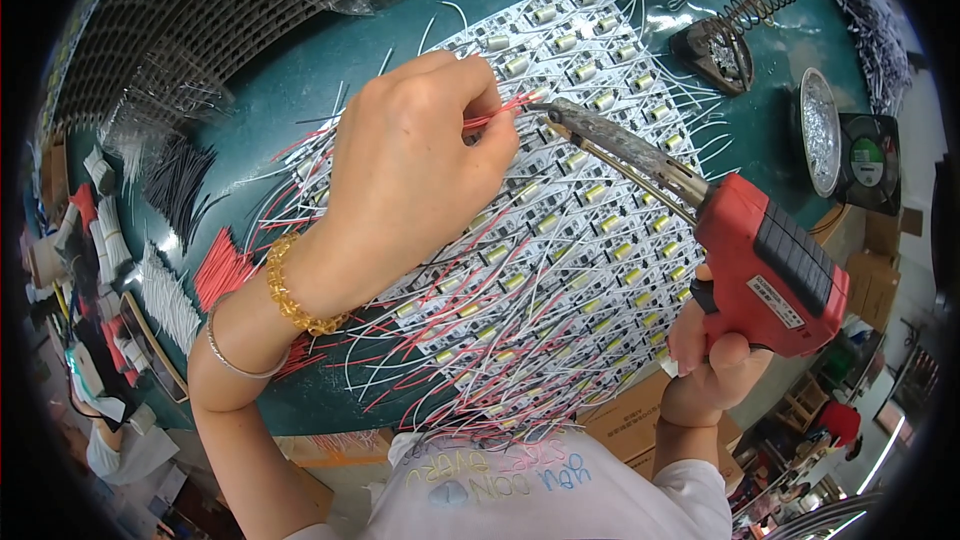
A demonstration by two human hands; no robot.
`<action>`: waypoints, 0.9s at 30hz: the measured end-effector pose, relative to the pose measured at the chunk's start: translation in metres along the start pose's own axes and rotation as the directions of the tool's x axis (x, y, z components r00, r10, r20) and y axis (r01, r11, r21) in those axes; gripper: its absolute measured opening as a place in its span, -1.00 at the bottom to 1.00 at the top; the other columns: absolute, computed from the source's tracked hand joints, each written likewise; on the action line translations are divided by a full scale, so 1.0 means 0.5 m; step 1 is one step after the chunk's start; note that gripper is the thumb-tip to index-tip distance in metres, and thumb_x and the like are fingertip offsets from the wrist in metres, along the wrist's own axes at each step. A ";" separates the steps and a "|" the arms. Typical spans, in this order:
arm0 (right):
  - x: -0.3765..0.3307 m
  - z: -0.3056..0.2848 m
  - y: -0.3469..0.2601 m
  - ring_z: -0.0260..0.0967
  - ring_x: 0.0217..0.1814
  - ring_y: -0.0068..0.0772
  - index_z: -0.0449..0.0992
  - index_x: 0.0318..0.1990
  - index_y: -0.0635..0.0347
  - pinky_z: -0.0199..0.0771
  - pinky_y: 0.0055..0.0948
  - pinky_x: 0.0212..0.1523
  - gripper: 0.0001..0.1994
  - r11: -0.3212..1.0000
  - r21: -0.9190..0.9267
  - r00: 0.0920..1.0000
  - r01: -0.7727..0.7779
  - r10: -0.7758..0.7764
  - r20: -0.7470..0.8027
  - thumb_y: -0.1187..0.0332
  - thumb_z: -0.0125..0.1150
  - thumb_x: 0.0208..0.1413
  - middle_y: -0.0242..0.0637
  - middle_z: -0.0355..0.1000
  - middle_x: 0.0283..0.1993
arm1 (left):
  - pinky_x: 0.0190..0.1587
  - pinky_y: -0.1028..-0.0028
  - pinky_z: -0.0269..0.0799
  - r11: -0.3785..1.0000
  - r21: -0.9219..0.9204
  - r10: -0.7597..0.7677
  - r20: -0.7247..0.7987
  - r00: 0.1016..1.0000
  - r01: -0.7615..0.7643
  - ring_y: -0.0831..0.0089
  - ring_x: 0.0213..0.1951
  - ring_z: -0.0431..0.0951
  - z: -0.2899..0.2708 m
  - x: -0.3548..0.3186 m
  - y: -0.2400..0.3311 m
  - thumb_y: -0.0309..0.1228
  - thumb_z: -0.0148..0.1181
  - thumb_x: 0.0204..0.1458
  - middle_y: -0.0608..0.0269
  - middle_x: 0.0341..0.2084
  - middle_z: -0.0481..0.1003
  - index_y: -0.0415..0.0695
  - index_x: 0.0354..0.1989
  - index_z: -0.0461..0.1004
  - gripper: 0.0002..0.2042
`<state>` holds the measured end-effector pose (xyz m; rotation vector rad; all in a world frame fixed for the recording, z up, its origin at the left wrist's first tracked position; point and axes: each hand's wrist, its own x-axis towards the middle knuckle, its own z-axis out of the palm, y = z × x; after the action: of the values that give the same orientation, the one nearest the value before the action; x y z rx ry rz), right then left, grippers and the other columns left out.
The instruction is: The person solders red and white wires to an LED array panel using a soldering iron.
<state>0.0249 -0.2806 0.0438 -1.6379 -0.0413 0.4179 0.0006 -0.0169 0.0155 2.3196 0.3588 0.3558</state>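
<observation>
My left hand (415, 145) is above a large panel of small white circuit boards (625, 285), its thumb and forefinger pinching a few thin red wires (492, 120). The wire ends point right, toward the soldering gun's tip. My right hand (725, 375) is wrapped around the handle of a red and black soldering gun (770, 265), a finger at its trigger. The gun's long metal barrel (625, 150) slants up and left, and its tip is close to the wire ends. Contact between tip, wires and board is too small to tell. Many red and white wires trail from the panel's lower half.
On the green table (285, 90) lie black wires (178, 185), white wires (170, 298) and red wires (222, 268). Grey grid panels (240, 5) fill the far left. At right are a coiled iron stand (757, 5), metal bowl (820, 130) and black fan (870, 165). Another person (125, 450) is at left.
</observation>
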 end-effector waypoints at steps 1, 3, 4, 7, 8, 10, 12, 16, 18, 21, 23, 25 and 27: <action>0.000 0.002 -0.002 0.18 -0.77 -0.57 0.29 0.00 0.34 0.11 -0.63 -0.74 -0.12 1.000 -0.001 1.000 -0.016 0.016 -0.013 -0.18 0.44 -0.37 -0.38 0.26 -0.67 | -0.48 0.52 0.35 1.000 0.006 0.004 -0.005 1.000 -0.004 0.44 -0.56 0.46 0.000 -0.001 0.000 -0.56 0.21 -0.11 0.14 -0.62 0.42 -0.35 -0.57 0.42 -0.87; -0.002 -0.007 0.004 0.17 -0.78 -0.57 0.29 0.01 0.34 0.10 -0.63 -0.75 -0.12 1.000 0.007 1.000 -0.013 0.013 -0.017 -0.18 0.43 -0.36 -0.39 0.25 -0.68 | -0.48 0.52 0.35 1.000 0.013 0.008 -0.009 1.000 -0.008 0.43 -0.56 0.47 0.000 -0.002 0.000 -0.56 0.21 -0.11 0.14 -0.62 0.43 -0.35 -0.57 0.42 -0.88; -0.003 -0.011 0.008 0.17 -0.78 -0.58 0.28 0.02 0.34 0.09 -0.62 -0.75 -0.11 1.000 0.014 1.000 -0.012 0.012 -0.021 -0.18 0.43 -0.36 -0.39 0.24 -0.69 | -0.49 0.38 0.34 1.000 0.005 0.014 -0.019 1.000 -0.014 0.26 -0.56 0.46 0.001 -0.003 -0.001 -0.52 0.20 -0.11 0.09 -0.63 0.43 -0.31 -0.58 0.42 -0.87; -0.004 -0.007 0.014 0.04 -0.82 -0.69 0.19 0.03 0.57 0.00 -0.69 -0.78 -0.19 0.981 -0.046 0.982 0.187 -0.186 0.026 -0.18 0.15 0.01 -0.46 0.18 -0.78 | -0.51 0.27 0.34 0.999 -0.036 0.001 -0.020 1.000 -0.002 0.09 -0.58 0.46 -0.008 -0.004 0.003 -0.47 0.18 -0.08 0.03 -0.64 0.45 -0.27 -0.57 0.42 -0.86; -0.004 -0.009 0.013 0.04 -0.82 -0.69 0.19 0.03 0.57 0.00 -0.69 -0.78 -0.19 0.981 -0.042 0.982 0.187 -0.186 0.027 -0.18 0.15 0.01 -0.46 0.18 -0.78 | -0.51 0.29 0.35 0.997 -0.070 -0.021 -0.011 1.000 0.020 0.10 -0.59 0.46 -0.016 -0.005 0.004 -0.46 0.18 -0.05 0.02 -0.63 0.45 -0.27 -0.55 0.42 -0.85; -0.007 -0.017 0.009 0.06 -0.81 -0.68 0.16 0.06 0.57 0.04 -0.68 -0.78 -0.20 0.970 0.032 0.968 0.241 -0.243 0.062 -0.15 0.13 0.04 -0.46 0.19 -0.77 | -0.53 0.44 0.32 0.999 0.030 -0.013 -0.045 0.999 0.015 0.33 -0.63 0.45 -0.055 -0.007 0.012 -0.48 0.17 0.00 0.09 -0.64 0.45 -0.28 -0.49 0.43 -0.88; -0.013 -0.048 0.003 0.07 -0.81 -0.67 0.15 0.07 0.57 0.07 -0.68 -0.78 -0.20 0.968 0.040 0.966 0.247 -0.249 0.072 -0.14 0.13 0.06 -0.46 0.19 -0.77 | -0.48 0.70 0.14 0.998 0.051 -0.038 -0.115 0.993 0.044 0.76 -0.51 0.26 -0.103 -0.015 0.023 -0.52 0.15 0.07 0.46 -0.59 0.35 -0.26 -0.40 0.45 -0.93; -0.024 -0.040 -0.012 0.06 -0.83 -0.66 0.26 -0.04 0.60 -0.01 -0.67 -0.77 -0.08 0.989 0.109 0.993 0.096 -0.088 -0.075 -0.23 0.34 -0.23 -0.50 0.17 -0.80 | -0.47 0.72 0.13 0.998 -0.060 -0.047 -0.267 0.963 0.032 0.77 -0.51 0.26 -0.129 -0.022 0.042 -0.54 0.16 0.06 0.48 -0.57 0.37 -0.26 -0.41 0.46 -0.94; -0.027 -0.034 -0.009 0.06 -0.84 -0.65 0.24 0.02 0.55 -0.01 -0.66 -0.77 -0.09 0.986 0.129 0.993 0.109 -0.102 -0.059 -0.21 0.35 -0.21 -0.48 0.17 -0.79 | -0.50 0.72 0.12 0.996 -0.060 0.063 -0.036 0.997 -0.065 0.77 -0.54 0.24 -0.081 -0.029 0.054 -0.54 0.19 0.03 0.46 -0.60 0.35 -0.26 -0.42 0.46 -0.94; -0.031 -0.017 0.001 0.07 -0.83 -0.64 0.21 0.11 0.40 -0.01 -0.66 -0.77 -0.09 0.990 0.082 0.993 0.113 -0.109 -0.054 -0.19 0.37 -0.23 -0.45 0.19 -0.77 | -0.52 0.66 0.18 0.999 -0.037 0.012 0.034 0.999 -0.011 0.70 -0.58 0.30 -0.022 -0.031 0.031 -0.53 0.22 -0.02 0.36 -0.63 0.40 -0.28 -0.44 0.47 -0.92; -0.036 -0.032 0.004 0.07 -0.83 -0.64 0.21 0.11 0.40 0.00 -0.66 -0.76 -0.09 0.993 0.070 0.995 0.099 -0.099 -0.010 -0.19 0.36 -0.22 -0.45 0.19 -0.77 | -0.52 0.59 0.26 0.999 -0.034 0.015 0.063 0.998 -0.013 0.60 -0.58 0.39 -0.006 -0.031 0.021 -0.53 0.24 -0.06 0.23 -0.62 0.45 -0.30 -0.45 0.48 -0.91; -0.035 -0.037 0.007 0.07 -0.83 -0.64 0.19 0.12 0.40 0.03 -0.66 -0.76 -0.10 0.994 0.061 0.995 0.086 -0.088 0.040 -0.17 0.36 -0.21 -0.47 0.19 -0.77 | -0.50 0.56 0.29 0.999 -0.036 -0.008 0.074 0.997 0.010 0.56 -0.56 0.42 0.001 -0.030 0.021 -0.53 0.24 -0.07 0.20 -0.61 0.47 -0.30 -0.45 0.48 -0.90; -0.037 -0.036 0.007 0.07 -0.82 -0.64 0.19 0.12 0.41 0.03 -0.66 -0.76 -0.10 0.995 0.061 0.997 0.073 -0.075 0.026 -0.18 0.36 -0.21 -0.47 0.19 -0.76 | -0.49 0.54 0.31 0.999 -0.033 -0.034 0.082 0.996 0.037 0.52 -0.55 0.45 0.004 -0.028 0.022 -0.53 0.25 -0.08 0.16 -0.59 0.49 -0.31 -0.46 0.48 -0.90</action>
<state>0.0123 -0.3030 0.0458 -1.5664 -0.1091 0.3816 -0.0100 -0.0308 0.0200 2.2830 0.3504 0.2479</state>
